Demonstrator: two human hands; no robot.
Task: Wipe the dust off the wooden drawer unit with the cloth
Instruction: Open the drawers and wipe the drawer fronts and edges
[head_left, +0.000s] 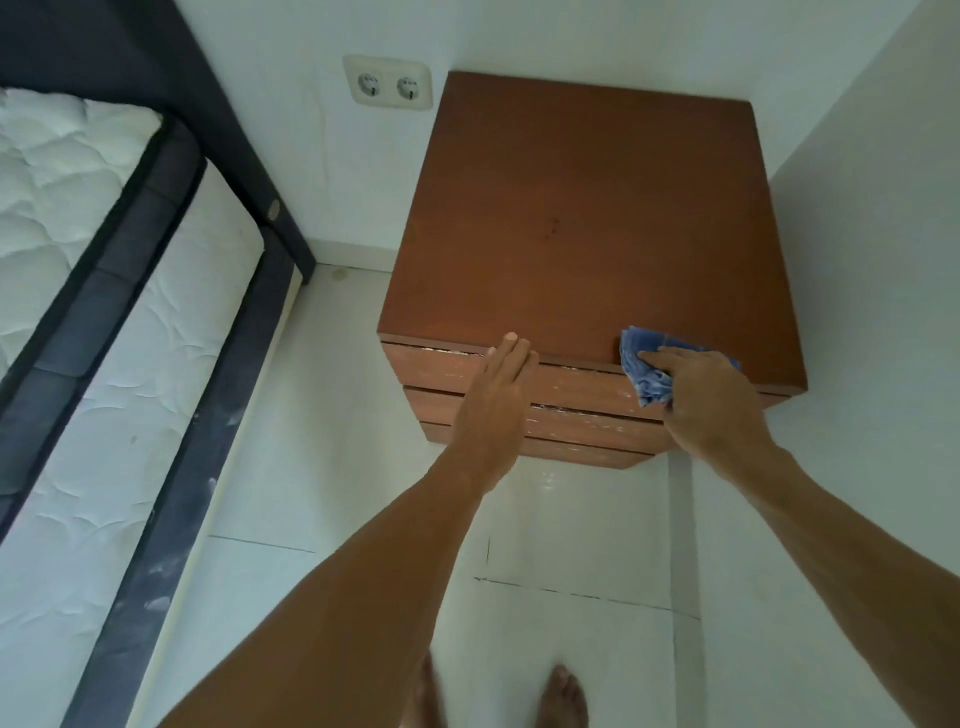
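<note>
- From the head camera we looked down on the wooden drawer unit (587, 234), which stood in the far right corner of the room, its back against the far wall and its right side close to the right wall.
- Its brown top was bare, and three drawer fronts showed below the near edge, scuffed with pale marks.
- Our right hand (711, 400) pressed the blue cloth (647, 364) against the near right part of the unit, where the top edge meets the uppermost drawer front; the fingers were curled over the cloth, the forefinger stretched out across it.
- The cloth was bunched, part lying on the top surface and part hanging over the front.
- Our left hand (498, 389) held nothing; it lay flat and open, fingers together, the fingertips touching the near edge of the top left of the cloth, well apart from it.
- A mattress (78, 249) in a dark bed frame (171, 493) ran along the left side.
- A double wall socket (387, 83) sat on the far wall just left of the unit.
- Our bare feet (561, 696) showed on the white tiled floor (337, 415) at the near edge.
</note>
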